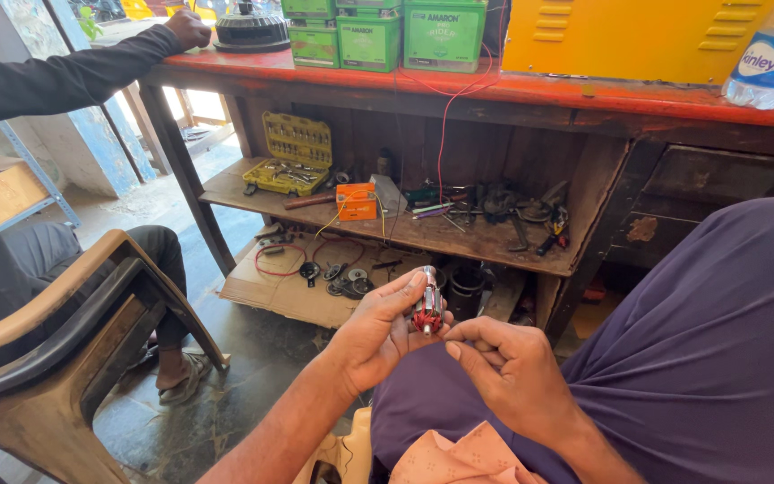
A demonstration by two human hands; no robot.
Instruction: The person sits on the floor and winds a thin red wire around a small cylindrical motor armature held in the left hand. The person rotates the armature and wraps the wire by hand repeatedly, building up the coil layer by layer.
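Left hand (378, 333) grip grasping motor armature (427, 309), long axis upright, right hand (503, 363) fingertips pinching its lower end

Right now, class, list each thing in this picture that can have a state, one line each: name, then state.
Small motor armature: held upright in the left hand.
Right hand: fingertips at the armature's base.
Yellow socket case: open on the shelf.
Water bottle: tilted on the red benchtop.
Plastic chair: occupied by another person.
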